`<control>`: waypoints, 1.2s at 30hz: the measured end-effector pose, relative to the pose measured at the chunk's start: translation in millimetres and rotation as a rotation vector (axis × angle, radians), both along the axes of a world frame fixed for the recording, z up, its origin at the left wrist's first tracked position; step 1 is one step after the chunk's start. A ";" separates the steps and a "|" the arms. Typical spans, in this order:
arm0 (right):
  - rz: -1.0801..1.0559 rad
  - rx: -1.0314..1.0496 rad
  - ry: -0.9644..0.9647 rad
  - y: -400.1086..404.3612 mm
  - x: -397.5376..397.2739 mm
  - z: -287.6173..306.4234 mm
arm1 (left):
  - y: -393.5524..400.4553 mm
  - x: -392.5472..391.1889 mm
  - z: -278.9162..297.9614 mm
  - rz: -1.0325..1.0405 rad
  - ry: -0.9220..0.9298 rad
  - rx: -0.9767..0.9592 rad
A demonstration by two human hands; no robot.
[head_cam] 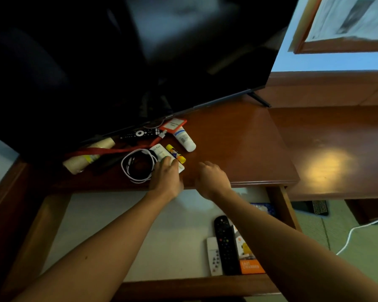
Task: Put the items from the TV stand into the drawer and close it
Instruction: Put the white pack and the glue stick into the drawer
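Left hand (165,177) lies fingers-down on a flat white packet (162,154) on the TV stand (238,144), seemingly pressing rather than clamped — its grip is hard to read. Right hand (212,178) hovers just beside it, fingers loosely curled, holding nothing. Around the packet lie a coiled white cable (138,168), a yellow glue stick (176,153), a white tube (184,139), a black remote (140,134) and a red lanyard (109,151). Below, the drawer (59,208) stands open — two remotes (224,245) and an orange box (250,265) rest inside.
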State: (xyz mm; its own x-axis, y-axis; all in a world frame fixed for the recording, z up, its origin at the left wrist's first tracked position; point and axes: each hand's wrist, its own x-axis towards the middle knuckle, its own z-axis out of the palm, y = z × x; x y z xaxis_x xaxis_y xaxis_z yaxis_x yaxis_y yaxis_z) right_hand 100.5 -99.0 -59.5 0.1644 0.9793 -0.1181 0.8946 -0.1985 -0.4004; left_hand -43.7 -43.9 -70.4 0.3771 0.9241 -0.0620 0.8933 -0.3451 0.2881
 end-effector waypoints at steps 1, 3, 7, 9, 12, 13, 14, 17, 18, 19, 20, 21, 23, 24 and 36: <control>0.025 -0.011 -0.010 8.5 -2.6 2.4 | 2.5 -1.2 -1.6 -0.022 0.040 -0.006; 0.072 -0.034 -0.024 26.2 -6.6 4.9 | 5.1 -2.7 -5.6 -0.061 0.099 -0.030; 0.187 -0.079 -0.056 53.8 -15.4 1.7 | 6.8 -4.1 -12.0 -0.062 0.075 -0.024; 0.248 -0.088 -0.092 61.5 -18.5 -2.5 | 6.0 -6.0 -13.0 -0.061 0.023 -0.022; 0.308 -0.130 -0.146 66.2 -19.5 -7.8 | 2.4 -9.9 -13.5 -0.066 -0.014 -0.043; 0.303 -0.137 -0.150 65.6 -19.2 -8.7 | 1.2 -11.4 -14.0 -0.063 -0.012 -0.053; 0.288 -0.136 -0.145 64.2 -18.5 -8.9 | 0.2 -12.2 -14.0 -0.059 -0.005 -0.059; 0.226 -0.125 -0.121 56.4 -13.2 -7.5 | -3.0 -10.7 -13.5 -0.031 0.004 -0.088; 0.208 -0.116 -0.124 53.4 -10.8 -8.4 | -4.7 -9.2 -13.2 -0.020 -0.003 -0.100; 0.190 -0.110 -0.124 50.5 -8.4 -10.1 | -6.2 -7.4 -13.0 -0.009 -0.011 -0.109; 0.169 -0.112 -0.115 48.0 -6.3 -11.8 | -7.4 -5.6 -13.0 0.003 -0.020 -0.118; 0.154 -0.115 -0.103 45.8 -4.9 -13.8 | -7.7 -4.1 -13.1 0.019 -0.033 -0.127; 0.143 -0.089 -0.100 44.3 -3.1 -19.0 | -4.7 -0.9 -12.7 0.066 -0.075 -0.132; 0.131 -0.067 -0.088 44.7 -2.7 -20.4 | -1.6 1.4 -11.9 0.098 -0.102 -0.125; 0.177 0.014 -0.101 54.1 5.2 -24.0 | 30.3 29.8 -8.2 0.356 -0.053 -0.054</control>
State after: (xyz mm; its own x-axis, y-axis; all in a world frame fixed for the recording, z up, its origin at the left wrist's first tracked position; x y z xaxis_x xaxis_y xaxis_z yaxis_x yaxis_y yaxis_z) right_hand 105.7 -44.9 -83.5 0.0003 0.9953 -0.0964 0.9509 -0.0301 -0.3082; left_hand -13.9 -13.5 -78.6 0.0365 0.9940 -0.1035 0.9379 0.0017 0.3469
